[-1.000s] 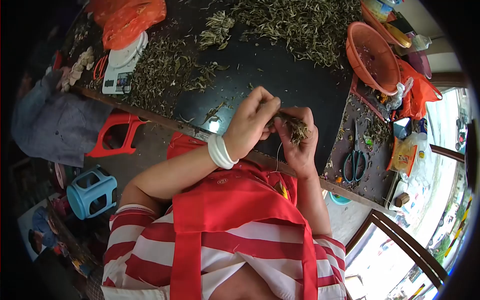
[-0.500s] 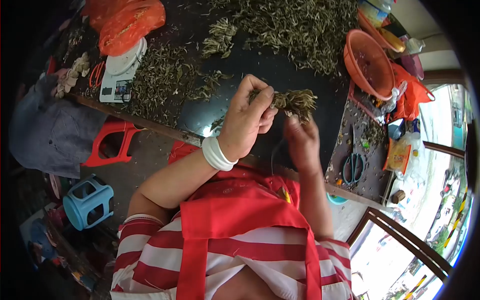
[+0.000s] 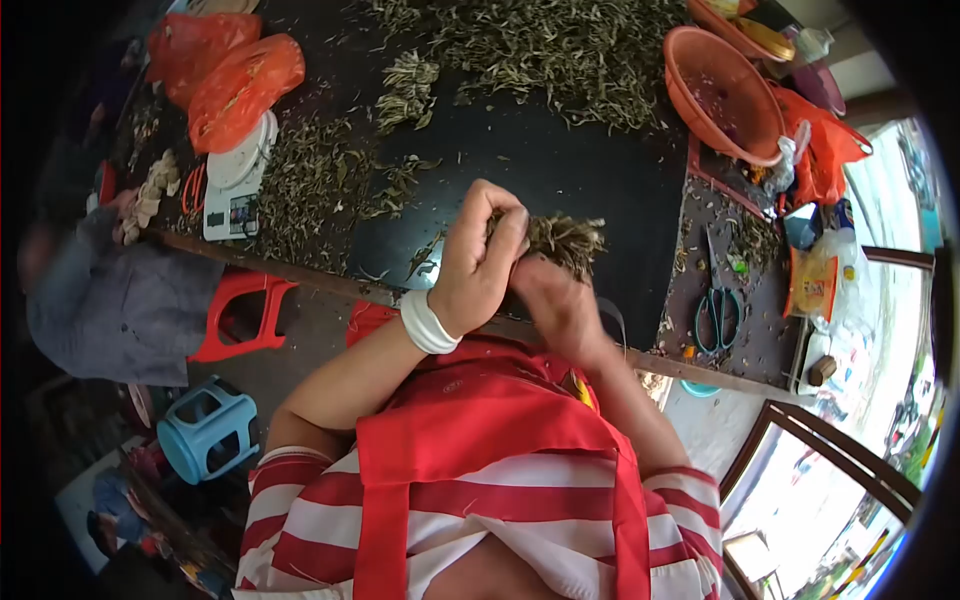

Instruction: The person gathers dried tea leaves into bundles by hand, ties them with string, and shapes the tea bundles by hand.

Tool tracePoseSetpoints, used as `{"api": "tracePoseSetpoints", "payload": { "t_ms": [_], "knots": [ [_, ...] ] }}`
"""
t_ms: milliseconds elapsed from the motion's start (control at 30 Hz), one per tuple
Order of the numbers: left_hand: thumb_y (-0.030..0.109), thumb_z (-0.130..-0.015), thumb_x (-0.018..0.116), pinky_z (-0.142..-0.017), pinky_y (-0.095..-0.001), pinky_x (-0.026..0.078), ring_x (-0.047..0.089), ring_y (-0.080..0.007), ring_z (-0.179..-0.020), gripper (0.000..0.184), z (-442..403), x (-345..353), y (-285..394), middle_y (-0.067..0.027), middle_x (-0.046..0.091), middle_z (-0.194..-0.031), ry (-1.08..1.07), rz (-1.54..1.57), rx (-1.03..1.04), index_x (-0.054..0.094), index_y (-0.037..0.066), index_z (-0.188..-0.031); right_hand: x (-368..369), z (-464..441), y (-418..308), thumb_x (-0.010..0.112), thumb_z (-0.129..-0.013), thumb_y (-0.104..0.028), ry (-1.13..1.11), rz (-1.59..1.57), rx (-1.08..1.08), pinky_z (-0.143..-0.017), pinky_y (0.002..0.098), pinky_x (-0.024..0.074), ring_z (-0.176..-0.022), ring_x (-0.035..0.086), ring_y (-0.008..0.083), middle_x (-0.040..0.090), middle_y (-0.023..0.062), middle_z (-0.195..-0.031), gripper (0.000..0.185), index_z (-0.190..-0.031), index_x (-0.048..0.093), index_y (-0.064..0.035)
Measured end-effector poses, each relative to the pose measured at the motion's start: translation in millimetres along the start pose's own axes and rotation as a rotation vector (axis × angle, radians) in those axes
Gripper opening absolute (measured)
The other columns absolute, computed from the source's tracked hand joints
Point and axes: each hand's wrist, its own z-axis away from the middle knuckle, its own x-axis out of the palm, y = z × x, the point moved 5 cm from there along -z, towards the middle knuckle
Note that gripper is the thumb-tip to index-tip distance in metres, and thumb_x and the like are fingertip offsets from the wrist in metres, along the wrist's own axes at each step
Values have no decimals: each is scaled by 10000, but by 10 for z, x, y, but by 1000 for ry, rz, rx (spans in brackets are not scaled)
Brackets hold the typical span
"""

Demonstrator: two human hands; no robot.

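Over dark tbl (image 3: pixel 625 185), both hands (image 3: pixel 480 262) at dried-leaf bundle (image 3: pixel 572 243), scissors (image 3: pixel 717 315) to R

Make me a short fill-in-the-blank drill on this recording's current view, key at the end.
1. The left hand wears a wristband coloured ____.
2. A bundle of dried leaves projects from the left hand toward the person's ____ side.
3. The cutting tool with looped handles beside the dark sheet is a pair of ____.
4. The stool farther from the table is coloured ____.

Missing words: white; right; scissors; blue
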Motion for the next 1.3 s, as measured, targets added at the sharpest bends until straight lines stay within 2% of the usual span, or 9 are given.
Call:
{"api": "tracePoseSetpoints", "payload": {
  "t_ms": [267, 333, 533, 600, 767, 867, 967, 1100, 1300],
  "knots": [
    [61, -934, 500, -501, -285, 361, 427, -135, -506, 27, 187, 257, 73, -26, 513, -627, -57, -225, 269, 493, 46, -955, -632, -443, 66, 596, -717, 89, 112, -369, -186, -626, 340, 466, -678, 581, 252, 664, 88, -850, 252, -930, 655, -33],
    [56, -932, 499, -495, -292, 362, 431, -142, -497, 24, 43, 161, 107, -30, 516, -622, -23, -275, 272, 492, 45, -953, -262, -130, -32, 613, -699, 90, 147, 54, -201, -630, 325, 462, -658, 570, 247, 653, 84, -825, 256, -922, 650, -30],
    [44, -925, 502, -476, -322, 371, 447, -170, -467, 23, 137, 60, 26, -45, 529, -609, -70, -429, 223, 487, 42, -942, -666, -233, -466, 600, -739, 83, 123, -80, -393, -593, 334, 454, -636, 578, 232, 652, 84, -794, 238, -939, 652, -34],
    [46, -924, 510, -475, -331, 376, 453, -179, -464, 29, 167, 186, 31, -50, 533, -610, -122, -384, 298, 486, 42, -939, -718, -426, -38, 569, -820, 73, 131, -207, -101, -622, 307, 453, -659, 542, 209, 629, 82, -800, 165, -935, 654, -9],
    [59, -924, 526, -462, -323, 369, 443, -181, -446, 45, -23, -97, -42, -43, 518, -581, -35, -490, 147, 485, 42, -928, -15, 93, -305, 550, -723, 103, -89, 24, -109, -588, 303, 460, -622, 553, 213, 659, 90, -817, 291, -967, 646, -22],
    [78, -932, 527, -463, -330, 373, 449, -185, -441, 57, 181, 5, -87, -43, 512, -568, -141, -457, 188, 481, 44, -931, -510, -146, -386, 558, -776, 80, 103, -48, -341, -600, 301, 459, -622, 548, 209, 639, 85, -800, 246, -965, 656, -41],
    [96, -939, 527, -464, -336, 376, 454, -188, -435, 71, 162, 158, -39, -43, 505, -556, -261, -376, 294, 477, 46, -933, -750, -330, -75, 589, -834, 26, 64, 47, -14, -644, 286, 477, -671, 587, 192, 650, 75, -819, 187, -994, 662, -38],
    [97, -951, 514, -514, -284, 378, 422, -150, -495, 57, 129, 83, -151, -21, 533, -642, -630, -245, -157, 500, 42, -942, -512, -225, 252, 550, -928, -47, 139, -596, 362, -662, 239, 458, -707, 558, 130, 625, 43, -816, 109, -953, 649, -9],
    [162, -965, 510, -515, -346, 423, 495, -255, -492, 139, 29, 35, -143, -63, 587, -652, -177, -601, -66, 502, 30, -923, -195, -56, 42, 572, -928, -43, 78, -593, 454, -691, 237, 467, -744, 569, 129, 636, 63, -881, 122, -1037, 613, -6]
  ]
}}
